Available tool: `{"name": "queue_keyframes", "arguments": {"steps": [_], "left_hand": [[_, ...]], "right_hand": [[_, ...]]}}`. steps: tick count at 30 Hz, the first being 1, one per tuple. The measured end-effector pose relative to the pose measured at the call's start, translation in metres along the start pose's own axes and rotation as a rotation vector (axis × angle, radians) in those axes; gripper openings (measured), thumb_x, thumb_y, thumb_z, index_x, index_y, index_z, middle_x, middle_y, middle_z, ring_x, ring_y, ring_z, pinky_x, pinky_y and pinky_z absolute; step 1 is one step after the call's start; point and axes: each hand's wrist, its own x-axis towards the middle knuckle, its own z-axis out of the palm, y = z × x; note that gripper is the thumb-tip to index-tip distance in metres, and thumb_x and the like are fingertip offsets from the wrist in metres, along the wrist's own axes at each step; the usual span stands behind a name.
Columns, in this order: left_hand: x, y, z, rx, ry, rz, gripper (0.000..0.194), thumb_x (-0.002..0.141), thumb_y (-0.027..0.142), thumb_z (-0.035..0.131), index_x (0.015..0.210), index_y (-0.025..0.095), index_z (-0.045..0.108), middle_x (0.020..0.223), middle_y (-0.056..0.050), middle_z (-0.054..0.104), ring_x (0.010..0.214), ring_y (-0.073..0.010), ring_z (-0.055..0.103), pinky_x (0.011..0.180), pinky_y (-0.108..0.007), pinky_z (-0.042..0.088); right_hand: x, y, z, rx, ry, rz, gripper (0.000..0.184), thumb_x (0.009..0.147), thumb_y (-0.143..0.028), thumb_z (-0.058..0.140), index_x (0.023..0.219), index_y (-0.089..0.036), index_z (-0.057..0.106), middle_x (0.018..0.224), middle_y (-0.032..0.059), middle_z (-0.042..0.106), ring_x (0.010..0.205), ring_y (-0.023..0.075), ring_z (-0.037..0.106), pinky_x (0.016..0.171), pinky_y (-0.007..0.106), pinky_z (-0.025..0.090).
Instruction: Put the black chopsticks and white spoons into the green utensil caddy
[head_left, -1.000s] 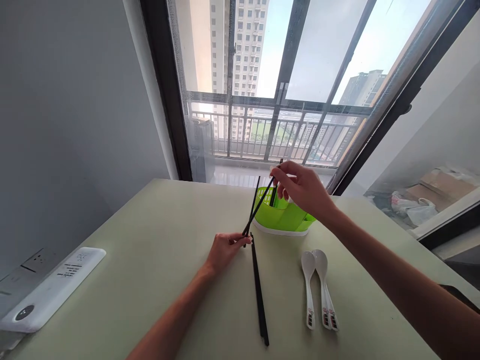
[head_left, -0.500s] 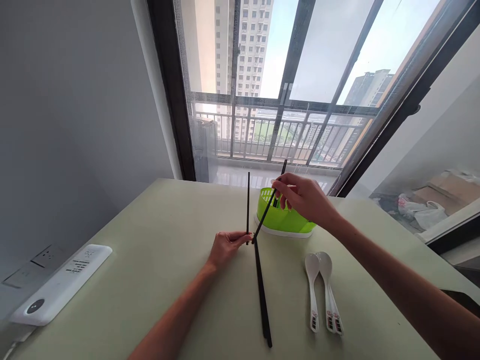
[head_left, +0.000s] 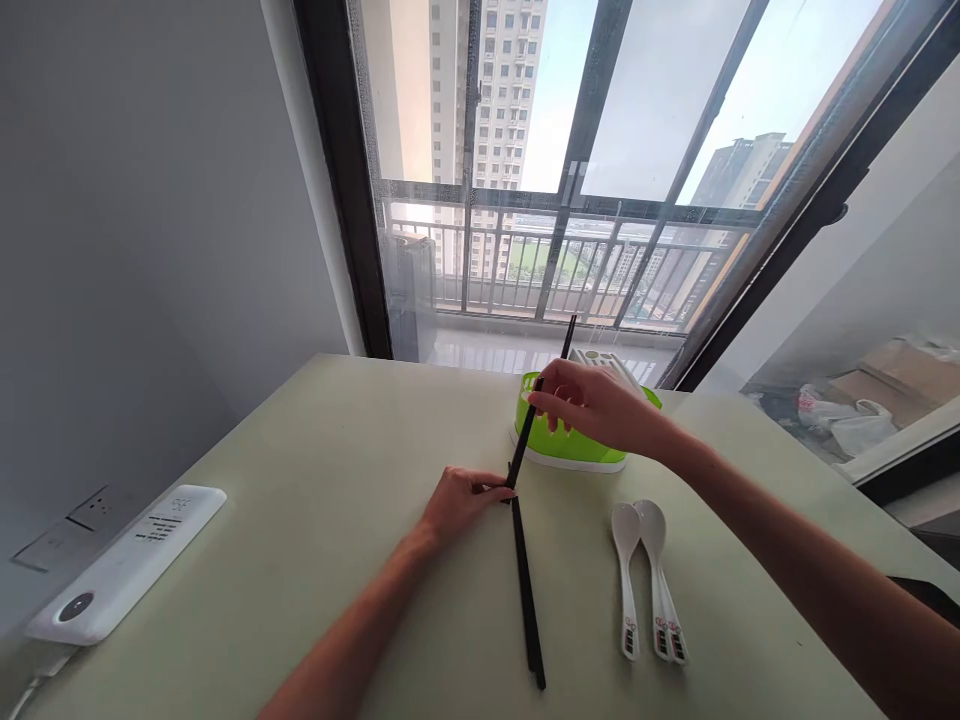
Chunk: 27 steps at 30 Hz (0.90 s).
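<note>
Black chopsticks slant between my two hands, apparently lying close together. My right hand pinches them near the top, in front of a green basket on a white base. Their lower ends are between the closed fingers of my left hand, low over the table. More black chopsticks lie side by side on the table, just in front of my left fingertips. Another black pair stands up behind my right hand, its lower part hidden.
Three white spoons lie on the pale green table, right of the lying chopsticks. A white power strip runs along the left edge by the wall. A large window rises behind the table.
The upright chopstick in my left hand has come together with the slanted one. My right hand has moved slightly down and left, and my left hand slightly right.
</note>
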Motion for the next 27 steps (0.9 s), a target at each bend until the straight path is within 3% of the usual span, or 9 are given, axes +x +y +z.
{"name": "queue_keyframes", "arguments": {"steps": [4,8,13,16,19,24,27], "left_hand": [[0.001,-0.003,0.002,0.058,0.019,0.055,0.02,0.085,0.04,0.074,0.096,0.028,0.085,0.089,0.001,0.081,0.072,-0.0162,0.069,0.072,-0.026,0.052],[0.002,-0.006,0.003,0.096,0.048,0.064,0.017,0.082,0.038,0.077,0.094,0.029,0.085,0.086,0.001,0.08,0.069,-0.0147,0.066,0.073,-0.025,0.052],[0.002,-0.01,0.004,0.102,0.049,0.046,0.018,0.081,0.04,0.079,0.095,0.03,0.085,0.085,0.0,0.078,0.07,-0.0151,0.065,0.072,-0.026,0.052],[0.002,-0.01,0.004,0.087,0.055,0.045,0.018,0.08,0.041,0.079,0.094,0.03,0.085,0.085,0.0,0.078,0.069,-0.0148,0.064,0.071,-0.026,0.05],[0.003,-0.006,0.002,0.053,0.085,0.042,0.021,0.082,0.045,0.077,0.094,0.029,0.085,0.084,0.0,0.079,0.067,-0.0139,0.062,0.069,-0.025,0.049],[0.004,0.002,-0.002,-0.035,0.124,-0.02,0.034,0.081,0.051,0.076,0.104,0.026,0.081,0.084,0.0,0.079,0.063,-0.0125,0.06,0.066,-0.024,0.049],[0.005,0.003,-0.003,-0.028,0.121,-0.037,0.033,0.081,0.051,0.075,0.101,0.025,0.08,0.083,0.0,0.079,0.063,-0.0122,0.059,0.064,-0.024,0.048]], "right_hand": [[-0.002,-0.007,-0.005,-0.06,-0.019,-0.053,0.028,0.098,-0.048,0.058,0.107,-0.022,0.065,0.068,-0.0048,0.073,0.056,0.0126,0.069,0.06,0.023,0.047],[-0.003,-0.011,-0.006,-0.137,0.057,-0.075,0.031,0.101,-0.046,0.053,0.092,-0.021,0.07,0.061,-0.0048,0.069,0.053,0.0112,0.065,0.063,0.025,0.046],[-0.009,-0.006,0.005,-0.009,0.118,-0.012,0.038,0.1,-0.053,0.053,0.084,-0.021,0.066,0.06,-0.0041,0.067,0.054,0.0123,0.063,0.061,0.025,0.046],[-0.012,-0.005,0.0,-0.016,0.158,-0.021,0.041,0.1,-0.055,0.053,0.082,-0.021,0.066,0.063,-0.0026,0.068,0.055,0.0121,0.061,0.059,0.025,0.046],[-0.011,-0.011,-0.026,-0.011,0.298,-0.015,0.038,0.099,-0.054,0.055,0.086,-0.021,0.068,0.063,-0.0017,0.067,0.053,0.012,0.059,0.055,0.025,0.046],[0.0,-0.023,-0.086,-0.02,0.671,-0.046,0.031,0.095,-0.051,0.062,0.085,-0.023,0.07,0.063,0.0001,0.064,0.051,0.0145,0.059,0.05,0.028,0.047],[0.011,-0.017,-0.103,-0.09,0.728,-0.057,0.03,0.096,-0.05,0.061,0.084,-0.024,0.07,0.063,0.0009,0.063,0.051,0.0162,0.06,0.049,0.03,0.047]]}}
